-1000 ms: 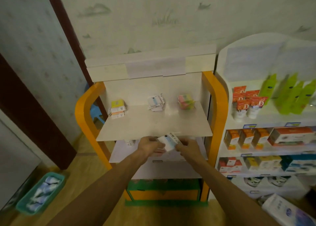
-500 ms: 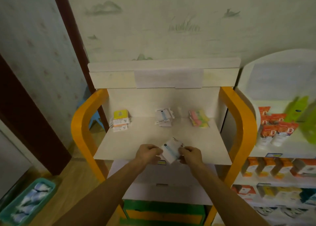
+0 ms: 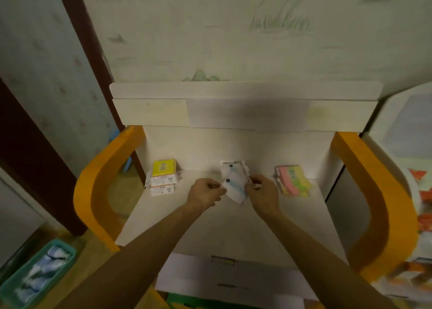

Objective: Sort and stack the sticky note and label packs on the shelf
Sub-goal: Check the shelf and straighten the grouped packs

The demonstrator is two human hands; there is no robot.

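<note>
Pinching a white label pack (image 3: 235,188), seemingly tilted, between left grip (image 3: 205,194) and right grip (image 3: 263,191).

Print on the white label pack (image 3: 235,188) is too blurred to read, its side edges covered by the hands' fingers (image 3: 218,188). The white pile (image 3: 231,167) behind is partly hidden by it. The teal basket (image 3: 67,253) and the neighbouring rack's red packs (image 3: 424,193) run off the frame.

Both hands — left hand (image 3: 205,193), right hand (image 3: 263,191) — pinch a white label pack (image 3: 235,188) over the shelf (image 3: 210,229).
</note>
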